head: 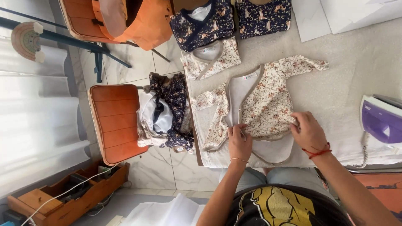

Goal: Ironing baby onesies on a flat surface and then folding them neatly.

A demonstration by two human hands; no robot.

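A cream floral baby jacket (264, 102) is lying open and unfolded at the centre of the frame on the padded ironing surface (356, 62). The left hand (239, 142) is pinching the zipper edge near the hem; the right hand (307, 132) is gripping the hem's right side. Above, three garments are already lying flat: a folded cream jacket (211, 56) and two navy floral ones (201, 25). More clothes (165, 111) are waiting on the orange chair (113, 121), centre left.

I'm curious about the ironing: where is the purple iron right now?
In the head view, the purple iron sits at the table's right edge, beyond the right hand and the cream printed jacket.
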